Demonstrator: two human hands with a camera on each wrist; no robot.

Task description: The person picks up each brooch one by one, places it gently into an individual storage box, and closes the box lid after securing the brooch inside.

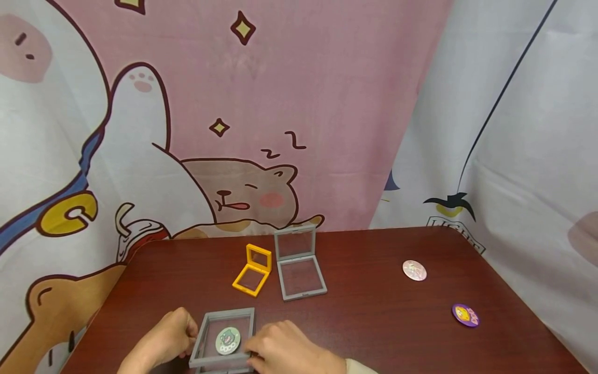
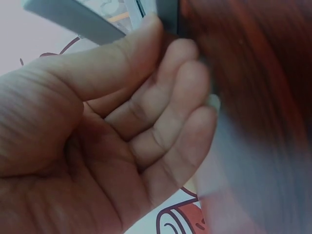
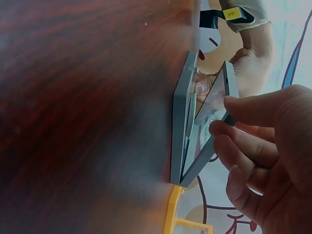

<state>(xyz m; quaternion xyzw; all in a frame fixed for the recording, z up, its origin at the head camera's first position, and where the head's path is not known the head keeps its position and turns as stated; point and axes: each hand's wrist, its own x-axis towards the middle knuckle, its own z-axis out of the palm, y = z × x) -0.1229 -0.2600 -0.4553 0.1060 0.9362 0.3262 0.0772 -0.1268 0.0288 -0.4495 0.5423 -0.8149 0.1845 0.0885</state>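
A grey-framed display case (image 1: 230, 314) with clear panels lies near the front of the table. Behind its panel shows a round pale-green badge (image 1: 228, 341) with a cartoon figure. The right wrist view shows the case part-way open, its lid (image 3: 230, 80) tilted up from the base (image 3: 179, 117). My right hand (image 1: 289, 345) pinches the lid's edge between thumb and fingers. On the opposite side, my left hand (image 1: 161, 340) grips the case's edge, thumb against the grey frame (image 2: 168, 17) and other fingers curled. The exact grip of the left fingertips is partly hidden.
Behind the case, a small yellow display case (image 1: 240, 284) and a larger grey display case (image 1: 306, 295) stand opened. To the right lie a pinkish round badge (image 1: 415, 270) and a purple badge (image 1: 465, 315). A printed curtain (image 1: 345, 104) hangs behind the table.
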